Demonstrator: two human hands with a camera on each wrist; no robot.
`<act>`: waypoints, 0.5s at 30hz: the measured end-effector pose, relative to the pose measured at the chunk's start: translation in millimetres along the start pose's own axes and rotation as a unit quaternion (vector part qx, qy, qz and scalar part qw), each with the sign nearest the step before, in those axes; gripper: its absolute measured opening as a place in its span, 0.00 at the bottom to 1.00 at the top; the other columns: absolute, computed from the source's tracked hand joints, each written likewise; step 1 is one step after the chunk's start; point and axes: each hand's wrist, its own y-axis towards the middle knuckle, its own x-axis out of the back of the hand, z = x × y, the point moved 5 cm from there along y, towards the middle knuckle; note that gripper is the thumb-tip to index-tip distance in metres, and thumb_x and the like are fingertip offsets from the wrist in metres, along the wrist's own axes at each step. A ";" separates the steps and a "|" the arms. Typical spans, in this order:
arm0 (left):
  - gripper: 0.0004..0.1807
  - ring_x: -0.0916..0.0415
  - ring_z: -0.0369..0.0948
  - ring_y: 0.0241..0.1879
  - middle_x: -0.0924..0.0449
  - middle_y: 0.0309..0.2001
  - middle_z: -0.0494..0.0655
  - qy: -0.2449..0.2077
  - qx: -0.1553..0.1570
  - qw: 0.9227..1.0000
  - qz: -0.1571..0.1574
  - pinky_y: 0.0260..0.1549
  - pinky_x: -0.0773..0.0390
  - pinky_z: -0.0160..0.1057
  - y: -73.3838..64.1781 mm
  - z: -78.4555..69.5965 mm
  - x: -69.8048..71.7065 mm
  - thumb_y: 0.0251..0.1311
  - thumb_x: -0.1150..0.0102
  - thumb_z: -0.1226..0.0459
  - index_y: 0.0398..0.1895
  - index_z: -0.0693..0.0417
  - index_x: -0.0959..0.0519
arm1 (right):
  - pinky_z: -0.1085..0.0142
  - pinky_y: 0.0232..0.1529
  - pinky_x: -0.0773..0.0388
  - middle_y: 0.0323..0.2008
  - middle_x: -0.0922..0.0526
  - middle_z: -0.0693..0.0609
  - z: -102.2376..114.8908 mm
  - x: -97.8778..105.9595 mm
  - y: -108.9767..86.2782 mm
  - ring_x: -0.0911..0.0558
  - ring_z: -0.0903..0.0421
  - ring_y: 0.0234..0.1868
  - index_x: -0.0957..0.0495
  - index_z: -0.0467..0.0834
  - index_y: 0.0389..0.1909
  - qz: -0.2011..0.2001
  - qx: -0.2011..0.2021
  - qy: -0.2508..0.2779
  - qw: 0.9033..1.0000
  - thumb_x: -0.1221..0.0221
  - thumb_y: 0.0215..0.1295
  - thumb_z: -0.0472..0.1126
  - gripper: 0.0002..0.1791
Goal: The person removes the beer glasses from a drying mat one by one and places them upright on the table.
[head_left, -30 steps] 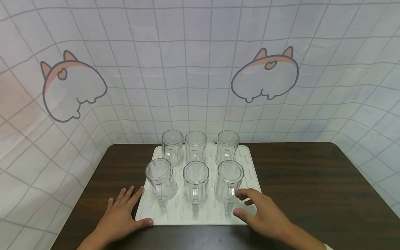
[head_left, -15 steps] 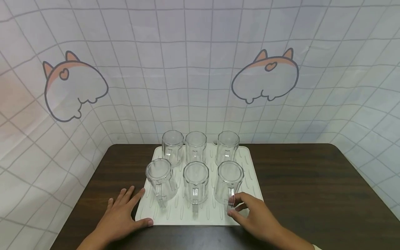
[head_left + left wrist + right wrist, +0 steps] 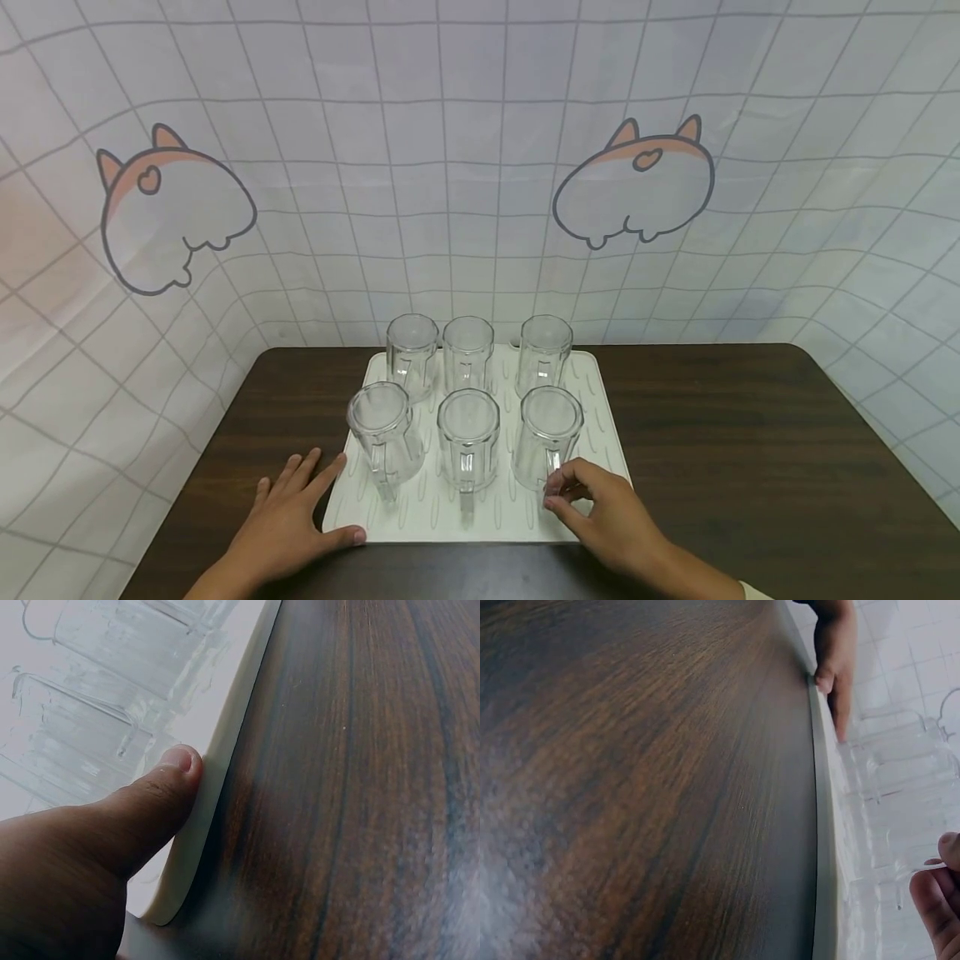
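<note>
Clear glass mugs stand in two rows of three on a white ridged drying mat (image 3: 495, 527). At the front right mug (image 3: 551, 415), my right hand (image 3: 615, 512) pinches the handle between thumb and fingers; the right wrist view shows those fingertips (image 3: 932, 896) at its right edge. My left hand (image 3: 279, 521) lies spread at the mat's front left corner, its thumb (image 3: 161, 791) resting on the mat's edge. Closest to that hand is the front left mug (image 3: 384, 433), which it does not touch. Between them stands the front middle mug (image 3: 468, 433).
Behind are the back left mug (image 3: 412, 354), back middle mug (image 3: 468, 354) and back right mug (image 3: 545, 354). The mat lies on a dark wooden table (image 3: 712, 433), close to its front edge. A white gridded curtain (image 3: 480, 167) with cartoon prints hangs around the table.
My right hand has moved left and closed its fingers onto the front right mug's handle. The left hand and the mugs stay where they were.
</note>
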 end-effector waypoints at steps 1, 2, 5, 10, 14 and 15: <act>0.62 0.50 0.69 0.74 0.42 0.75 0.68 0.000 0.000 1.000 0.000 0.61 0.52 0.80 -0.3 0.0 0.1 0.42 0.41 0.20 0.77 0.46 0.34 | 0.69 0.39 0.17 0.35 0.17 0.62 0.1 -0.1 0.1 0.17 0.65 0.34 0.22 0.47 0.40 0.000 0.000 0.001 1.000 0.28 0.53 0.23 0.21; 0.62 0.50 0.69 0.74 0.42 0.75 0.68 0.001 0.000 1.000 -0.001 0.61 0.52 0.80 -0.6 0.0 0.3 0.42 0.41 0.20 0.77 0.46 0.34 | 0.69 0.39 0.17 0.35 0.17 0.62 0.1 -0.2 0.2 0.17 0.65 0.34 0.22 0.47 0.40 0.000 0.001 0.002 1.000 0.28 0.54 0.23 0.20; 0.62 0.49 0.69 0.74 0.41 0.75 0.68 0.001 0.000 1.000 -0.004 0.61 0.52 0.79 -1.3 -0.2 0.8 0.42 0.40 0.21 0.77 0.46 0.33 | 0.69 0.39 0.17 0.35 0.16 0.60 -0.3 -0.1 0.3 0.16 0.64 0.34 0.22 0.47 0.40 0.000 0.003 0.003 1.000 0.28 0.55 0.25 0.19; 0.62 0.49 0.69 0.74 0.40 0.75 0.67 0.003 -0.001 1.000 -0.008 0.62 0.52 0.79 -1.6 -0.7 1.3 0.42 0.40 0.21 0.77 0.46 0.33 | 0.69 0.40 0.17 0.34 0.15 0.55 -0.3 2.2 0.3 0.16 0.63 0.34 0.22 0.48 0.41 0.001 0.014 0.016 1.000 0.29 0.60 0.30 0.15; 0.62 0.49 0.69 0.74 0.41 0.75 0.67 0.003 0.002 1.000 -0.003 0.62 0.52 0.79 -1.0 -0.3 0.6 0.42 0.40 0.20 0.77 0.46 0.33 | 0.69 0.40 0.18 0.34 0.15 0.57 0.6 5.8 0.0 0.16 0.62 0.33 0.21 0.47 0.42 -0.001 0.024 0.025 0.999 0.29 0.59 0.28 0.16; 0.62 0.50 0.69 0.74 0.41 0.75 0.67 0.003 0.003 1.000 -0.003 0.62 0.52 0.78 -0.8 -0.1 0.3 0.41 0.40 0.20 0.77 0.46 0.33 | 0.69 0.41 0.18 0.35 0.15 0.57 0.6 6.9 0.0 0.16 0.61 0.34 0.21 0.47 0.42 -0.001 0.026 0.027 0.999 0.29 0.59 0.27 0.16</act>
